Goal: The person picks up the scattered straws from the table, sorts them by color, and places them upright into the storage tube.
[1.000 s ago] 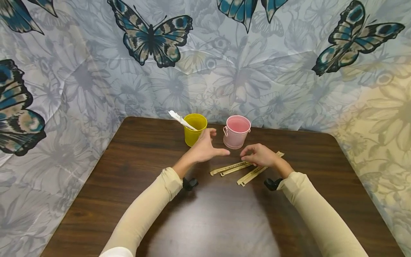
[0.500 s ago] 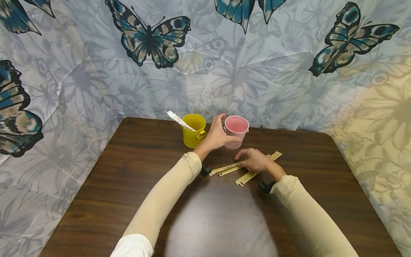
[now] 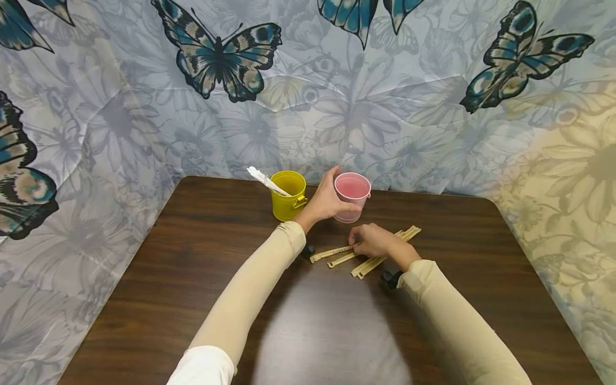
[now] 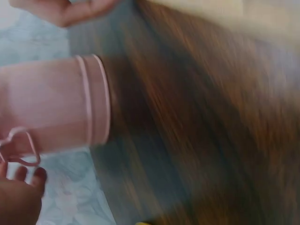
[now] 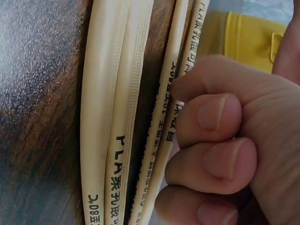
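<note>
My left hand (image 3: 326, 200) spans the near left side of a pink bucket (image 3: 351, 213). Its thumb lies across the bucket's front in the head view. In the left wrist view a gap shows between thumb and bucket (image 4: 51, 103), and the other fingers are by the small handle (image 4: 28, 145). My right hand (image 3: 375, 240) has curled fingers and pinches at a paper-wrapped straw (image 3: 332, 253) in the left pair. In the right wrist view its fingertips meet the printed wrapper (image 5: 169, 108). Two more wrapped straws (image 3: 368, 267) lie slanted beneath that hand.
A yellow bucket (image 3: 281, 208) stands left of the pink one, with a white slim object (image 3: 262, 179) leaning out of it. Everything rests on a dark wood table (image 3: 216, 214). A butterfly-print cloth (image 3: 308, 133) hangs behind the table's far edge.
My left hand has moved right from in front of the yellow bucket to the pink bucket. My right hand has shifted slightly left and lower onto the straws, its fingers curling in.
</note>
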`<action>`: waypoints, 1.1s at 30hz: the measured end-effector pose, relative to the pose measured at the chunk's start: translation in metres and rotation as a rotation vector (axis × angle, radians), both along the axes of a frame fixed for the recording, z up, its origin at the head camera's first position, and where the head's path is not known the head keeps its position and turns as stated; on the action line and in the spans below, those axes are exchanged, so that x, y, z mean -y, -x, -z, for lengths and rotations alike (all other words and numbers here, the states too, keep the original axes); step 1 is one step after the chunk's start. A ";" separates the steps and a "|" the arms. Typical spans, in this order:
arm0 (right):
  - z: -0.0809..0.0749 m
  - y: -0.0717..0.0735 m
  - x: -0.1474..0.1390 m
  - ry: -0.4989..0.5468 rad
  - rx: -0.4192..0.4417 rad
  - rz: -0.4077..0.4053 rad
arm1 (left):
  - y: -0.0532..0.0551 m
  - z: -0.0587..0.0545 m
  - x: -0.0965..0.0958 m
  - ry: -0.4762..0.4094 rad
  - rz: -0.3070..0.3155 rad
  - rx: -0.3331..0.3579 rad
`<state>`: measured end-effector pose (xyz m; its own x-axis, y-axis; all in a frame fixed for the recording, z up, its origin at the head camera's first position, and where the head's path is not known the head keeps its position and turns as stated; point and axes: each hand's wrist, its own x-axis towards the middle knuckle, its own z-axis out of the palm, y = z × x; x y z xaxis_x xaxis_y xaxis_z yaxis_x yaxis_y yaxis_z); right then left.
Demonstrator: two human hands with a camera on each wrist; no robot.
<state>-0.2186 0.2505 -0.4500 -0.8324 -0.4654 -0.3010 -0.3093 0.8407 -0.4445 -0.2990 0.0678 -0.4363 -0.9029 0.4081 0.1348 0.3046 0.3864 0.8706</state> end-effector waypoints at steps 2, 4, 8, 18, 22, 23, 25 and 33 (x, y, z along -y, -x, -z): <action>0.000 -0.001 0.000 -0.020 -0.004 -0.014 | 0.003 0.001 -0.001 -0.017 0.026 0.007; 0.000 -0.001 -0.001 -0.026 -0.001 -0.024 | 0.006 0.002 -0.002 -0.029 0.042 0.010; 0.002 -0.002 -0.004 -0.011 -0.006 -0.032 | 0.009 0.004 -0.006 -0.059 0.061 0.043; -0.004 -0.010 -0.022 0.150 0.003 0.011 | 0.013 0.011 -0.012 -0.103 0.047 0.105; -0.011 -0.013 -0.026 0.234 0.036 0.039 | 0.014 0.013 -0.010 -0.122 0.042 0.119; -0.013 -0.014 -0.027 0.258 0.045 0.046 | 0.014 0.013 -0.010 -0.124 0.041 0.124; -0.020 -0.015 -0.029 0.316 0.060 0.058 | 0.013 0.013 -0.010 -0.130 0.044 0.131; -0.061 -0.007 -0.027 0.597 0.120 0.112 | 0.013 0.013 -0.010 -0.145 0.079 0.150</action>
<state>-0.2114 0.2771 -0.3893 -0.8626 -0.4937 -0.1099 -0.1523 0.4608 -0.8744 -0.3117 0.0778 -0.4494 -0.8831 0.4649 0.0640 0.1922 0.2339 0.9531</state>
